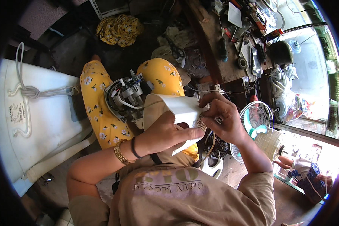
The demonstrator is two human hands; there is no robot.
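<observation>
Left hand (169,132) clasps the white plastic fan housing (177,109) above the lap. Right hand (222,118) pinches small wires (202,124) at the housing's edge, fingers closed. The fan motor (126,96) rests on the knees beyond.

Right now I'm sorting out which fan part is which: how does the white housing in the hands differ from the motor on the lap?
The white housing is a smooth, closed plastic shell; the motor is bare grey metal with exposed wires. The housing is gripped by the left hand while the right hand pinches at its edge; the motor rests unheld on the yellow flowered trousers. A white cable links them.
</observation>
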